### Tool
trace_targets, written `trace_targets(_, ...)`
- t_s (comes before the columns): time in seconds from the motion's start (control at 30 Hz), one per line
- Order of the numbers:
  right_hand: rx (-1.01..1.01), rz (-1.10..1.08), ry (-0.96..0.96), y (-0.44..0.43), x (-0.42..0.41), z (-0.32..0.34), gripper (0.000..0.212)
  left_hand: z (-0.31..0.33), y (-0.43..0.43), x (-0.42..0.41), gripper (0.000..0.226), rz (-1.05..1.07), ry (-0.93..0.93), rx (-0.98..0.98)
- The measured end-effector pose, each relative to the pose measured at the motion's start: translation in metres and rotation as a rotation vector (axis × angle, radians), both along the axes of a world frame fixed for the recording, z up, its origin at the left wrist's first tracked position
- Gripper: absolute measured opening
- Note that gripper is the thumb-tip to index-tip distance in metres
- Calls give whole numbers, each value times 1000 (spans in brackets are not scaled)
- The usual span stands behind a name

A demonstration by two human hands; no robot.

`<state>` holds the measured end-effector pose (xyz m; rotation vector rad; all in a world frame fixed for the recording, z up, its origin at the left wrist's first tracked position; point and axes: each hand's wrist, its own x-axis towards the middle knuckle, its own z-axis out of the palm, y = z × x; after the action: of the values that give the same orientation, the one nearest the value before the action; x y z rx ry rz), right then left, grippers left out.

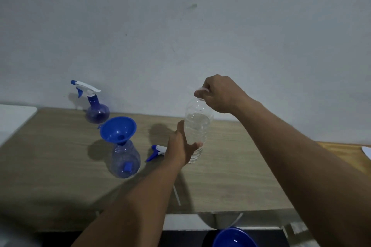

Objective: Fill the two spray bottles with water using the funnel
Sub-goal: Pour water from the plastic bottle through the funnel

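Observation:
My left hand [181, 146] grips the lower body of a clear water bottle [197, 124], held upright above the wooden table [230, 176]. My right hand [218, 94] is closed on the bottle's cap at its top. To the left stands an open blue-tinted spray bottle [125, 161] with a blue funnel [118, 129] seated in its neck. Its removed spray head [157, 151] lies on the table, partly hidden behind my left wrist. A second spray bottle [97, 109], with its white and blue trigger head on, stands by the wall.
A grey wall rises right behind the table. A white surface [14, 118] adjoins the table's left end. Another blue funnel-like rim [233, 237] shows below the table's front edge. A thin white tube [176, 195] lies near the front.

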<state>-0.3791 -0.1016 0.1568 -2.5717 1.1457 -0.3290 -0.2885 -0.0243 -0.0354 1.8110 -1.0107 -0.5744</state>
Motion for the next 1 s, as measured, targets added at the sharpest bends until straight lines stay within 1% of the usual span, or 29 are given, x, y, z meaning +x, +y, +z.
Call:
trace_targets(0.07,-10,65,45,-1,-1,5,22,-1,0,1,74,-1,14,8)
trace_targets(0.1,-20,72,56,-2,-2,6,23,-1,1,1,74,-10,15,12)
trace_targets(0.2,-75,14,79,-4,-5,7,45,0,0,1,73,-25,26,3)
trace_targets(0.23,-72,1,95,-5,-5,7,45,0,0,0,73,-25,32,1)
trace_targets(0.4,-28,68,125,-7,-3,12,21,3,3,1,73,-40,28,-10)
trace_targets(0.43,-36,86,127,-6,-4,13,20,3,3,2,73,-45,24,-9)
trace_targets(0.53,-61,146,161,-3,-5,17,35,3,4,2,73,-41,32,4)
trace_targets(0.57,-61,155,163,-3,-6,18,36,3,4,2,74,-39,29,7)
trace_targets(0.63,-59,137,136,-5,-6,18,31,3,4,2,75,-38,18,7)
trace_targets(0.73,-89,55,106,-9,-6,16,31,2,3,2,76,-36,33,2)
trace_targets(0.87,-112,53,158,-7,-1,15,22,0,4,3,76,-49,30,-6)
trace_targets(1.0,-148,83,190,-3,0,23,31,-1,3,4,75,-58,41,7)
